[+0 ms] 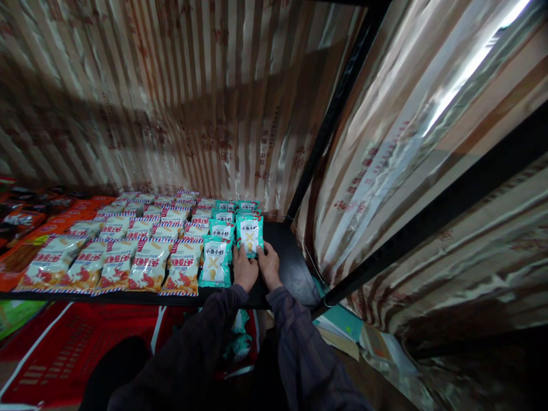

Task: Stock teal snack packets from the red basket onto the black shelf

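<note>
Both of my hands are at the lower edge of one teal and white snack bag (250,233) on the black shelf (293,265). My left hand (245,270) grips its lower left side, with the thumb on the front. At its lower right corner my right hand (269,266) holds it with bent fingers. Just left of my left hand lies another teal snack bag (214,262), at the front of a row of the same kind. The bag in my hands leans on the teal bags behind it.
Rows of white and orange snack bags (149,265) fill the shelf to the left, with orange packages (68,214) beyond. Below stand red baskets (98,337), one with teal bags (240,345) inside. A black post (334,114) rises at the shelf's right corner. Striped sheeting (192,103) hangs behind.
</note>
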A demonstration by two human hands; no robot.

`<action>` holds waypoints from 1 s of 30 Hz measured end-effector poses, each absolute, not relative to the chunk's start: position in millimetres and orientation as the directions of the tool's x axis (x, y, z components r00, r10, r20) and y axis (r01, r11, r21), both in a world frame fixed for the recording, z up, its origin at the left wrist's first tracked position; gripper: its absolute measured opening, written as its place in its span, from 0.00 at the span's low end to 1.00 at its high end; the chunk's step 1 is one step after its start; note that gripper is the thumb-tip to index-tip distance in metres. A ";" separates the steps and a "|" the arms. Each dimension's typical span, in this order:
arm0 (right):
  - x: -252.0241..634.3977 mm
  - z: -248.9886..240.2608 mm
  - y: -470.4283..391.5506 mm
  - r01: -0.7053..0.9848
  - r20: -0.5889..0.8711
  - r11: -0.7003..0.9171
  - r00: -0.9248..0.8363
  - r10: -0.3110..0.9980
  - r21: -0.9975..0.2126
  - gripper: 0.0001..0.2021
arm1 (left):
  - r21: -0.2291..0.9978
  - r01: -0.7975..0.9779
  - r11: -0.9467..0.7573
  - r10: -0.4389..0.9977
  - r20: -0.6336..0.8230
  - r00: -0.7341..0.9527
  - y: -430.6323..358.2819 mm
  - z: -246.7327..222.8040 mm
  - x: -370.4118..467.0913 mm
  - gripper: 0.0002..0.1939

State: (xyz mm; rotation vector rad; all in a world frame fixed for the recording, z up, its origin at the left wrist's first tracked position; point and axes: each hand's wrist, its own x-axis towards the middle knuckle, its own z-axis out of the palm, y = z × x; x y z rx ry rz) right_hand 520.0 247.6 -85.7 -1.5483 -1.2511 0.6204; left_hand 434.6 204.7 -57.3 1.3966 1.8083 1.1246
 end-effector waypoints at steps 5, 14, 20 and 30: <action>518.4 -83.7 245.2 0.602 0.251 0.011 0.317 0.915 -0.798 0.18 | 0.864 0.493 0.105 0.960 0.041 -0.276 205.2 -61.0 436.5 0.29; 516.8 -83.1 246.9 0.704 0.284 0.004 0.281 0.917 -0.711 0.17 | 0.856 0.512 0.070 0.958 0.085 -0.274 202.3 -62.5 436.9 0.27; 514.6 -82.5 244.2 0.678 0.319 0.035 0.298 0.900 -0.734 0.19 | 0.850 0.526 0.032 0.952 0.134 -0.274 199.2 -73.0 438.7 0.27; 512.9 -81.4 246.8 0.598 0.308 0.102 0.252 0.918 -0.795 0.25 | 0.826 0.555 -0.098 0.949 0.246 -0.199 194.6 -83.7 438.5 0.28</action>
